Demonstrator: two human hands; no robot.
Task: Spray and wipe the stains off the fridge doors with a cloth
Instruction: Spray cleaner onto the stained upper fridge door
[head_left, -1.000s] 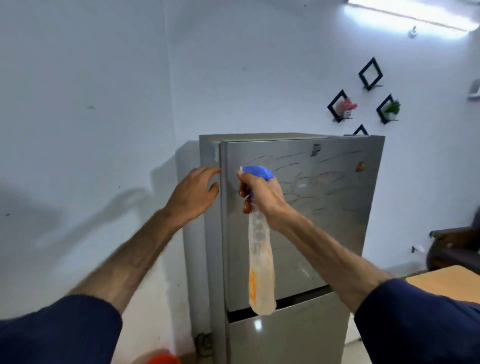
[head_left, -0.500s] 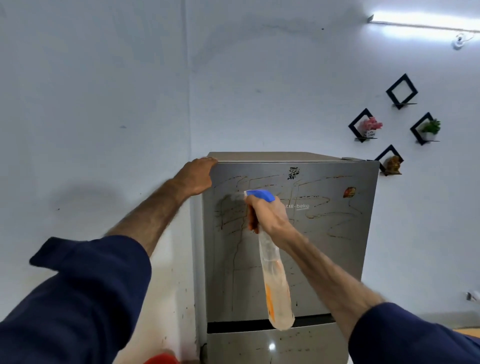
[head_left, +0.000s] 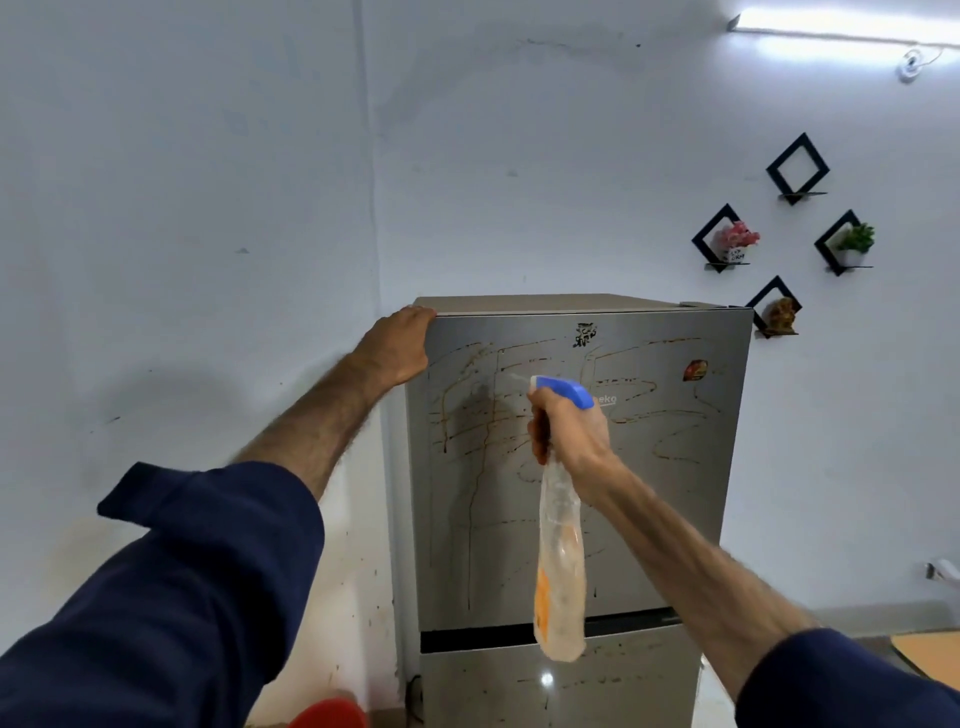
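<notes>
Fridge (head_left: 649, 493), two-door, brushed-steel finish, standing in a room corner against pale walls, seen from the front through the head camera. Upper door (head_left: 675, 519): closed, covered with thin brown stains (head_left: 467, 421) forming looping horizontal lines and long vertical drips, densest on its left half; a small black sticker (head_left: 585, 334) sits near the top edge and a round reddish sticker (head_left: 695, 370) near the upper right. Lower door (head_left: 623, 686): separated from the upper by a dark gap, carrying fainter marks and a bright light reflection. Left hand (head_left: 397, 348): fingers curled over the fridge's top left corner, palm against the side edge, holding nothing else. Right hand (head_left: 569, 428): closed around the neck of a spray bottle (head_left: 560, 561), fingers wrapped over the trigger area below the blue spray head (head_left: 563, 391), nozzle directed at the upper left of the upper door. Bottle body: translucent with an orange label, hanging downward in front of the door, its base overlapping the gap between doors. Both forearms are bare below dark blue sleeves (head_left: 182, 597). Right wall: four black diamond-shaped shelves (head_left: 797, 169), three bearing small ornaments. A red object (head_left: 330, 714) is partly visible at the bottom edge
</notes>
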